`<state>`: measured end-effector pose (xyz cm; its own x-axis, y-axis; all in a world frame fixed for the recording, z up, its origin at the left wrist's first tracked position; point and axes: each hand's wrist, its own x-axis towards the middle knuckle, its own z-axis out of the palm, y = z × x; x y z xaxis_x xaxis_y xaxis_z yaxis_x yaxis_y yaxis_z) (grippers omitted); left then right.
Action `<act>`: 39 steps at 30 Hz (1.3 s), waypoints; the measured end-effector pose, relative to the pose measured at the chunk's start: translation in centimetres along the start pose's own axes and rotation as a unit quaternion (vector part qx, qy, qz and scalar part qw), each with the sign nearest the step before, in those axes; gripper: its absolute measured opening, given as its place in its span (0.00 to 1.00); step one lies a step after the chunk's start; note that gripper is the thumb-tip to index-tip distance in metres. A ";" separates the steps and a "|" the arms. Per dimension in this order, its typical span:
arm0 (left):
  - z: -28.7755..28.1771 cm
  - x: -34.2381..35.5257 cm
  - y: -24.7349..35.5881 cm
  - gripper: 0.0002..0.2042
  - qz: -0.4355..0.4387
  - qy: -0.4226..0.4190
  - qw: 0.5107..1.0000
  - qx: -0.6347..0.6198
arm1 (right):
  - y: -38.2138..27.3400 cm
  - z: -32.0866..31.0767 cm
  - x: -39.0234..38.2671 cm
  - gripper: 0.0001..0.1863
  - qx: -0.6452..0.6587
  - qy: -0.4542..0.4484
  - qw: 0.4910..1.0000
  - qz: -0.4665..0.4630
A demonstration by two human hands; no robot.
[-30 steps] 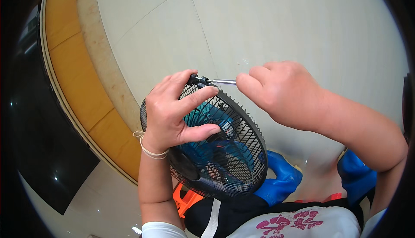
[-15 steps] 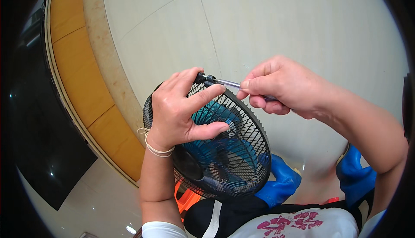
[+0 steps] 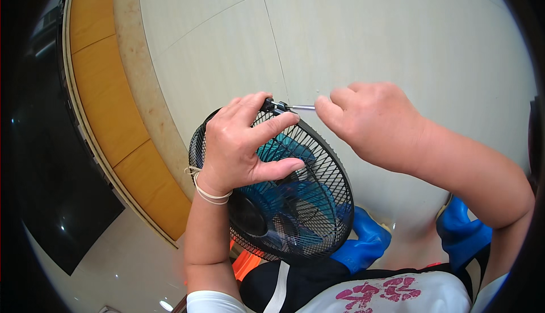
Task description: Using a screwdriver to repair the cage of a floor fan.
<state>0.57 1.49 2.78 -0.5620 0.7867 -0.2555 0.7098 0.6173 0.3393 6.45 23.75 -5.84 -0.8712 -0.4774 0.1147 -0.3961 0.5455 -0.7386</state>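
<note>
My left hand [image 3: 241,140] is spread half open over the far left of the fan [image 3: 326,157]: my index fingertip lies at the rim, the other fingertips reach a small black fitting [image 3: 275,105] on the far edge, and my thumb stands apart, over the mesh. My right hand [image 3: 377,122] is curled into a closed grip around a slim metal tool [image 3: 302,108]. Its handle is hidden in my fist; the bare shaft points left to the fitting, though I can't make out how the tip meets it.

The fan sits tilted in the middle, just beyond my lap. Its black wire cage encloses translucent blue-teal blades, and a dark round disc [image 3: 247,216] shows toward its near left. What it rests on I can't tell.

Blue boots [image 3: 363,242] stand at the near right, one partly behind the cage, the other farther right. Something orange [image 3: 247,264] shows under the cage's near left. Pale tiled floor [image 3: 369,29] spreads beyond, with yellow-orange panels [image 3: 108,97] along the left and a glossy black surface [image 3: 51,171] farther left.
</note>
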 end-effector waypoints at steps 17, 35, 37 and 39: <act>0.2 -0.3 -0.4 0.28 0.003 0.002 1.000 0.001 | 0.7 0.0 1.9 0.13 0.576 -0.292 0.649 0.402; 0.4 0.1 -0.7 0.26 0.012 0.022 0.999 -0.032 | 0.0 0.0 0.5 0.05 -0.056 0.009 0.998 -0.027; 0.3 0.1 -0.7 0.26 0.013 0.020 0.999 -0.032 | -0.2 0.1 0.4 0.05 -0.080 0.012 0.996 -0.033; 0.3 0.1 -0.6 0.26 0.014 0.019 0.999 -0.032 | -0.5 0.1 0.4 0.05 -0.103 0.014 0.994 -0.040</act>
<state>0.17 1.17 2.31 -0.5597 0.8015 -0.2104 0.6975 0.5928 0.4026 6.27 23.22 -5.47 -0.8413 -0.5070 0.1874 -0.5125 0.6381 -0.5746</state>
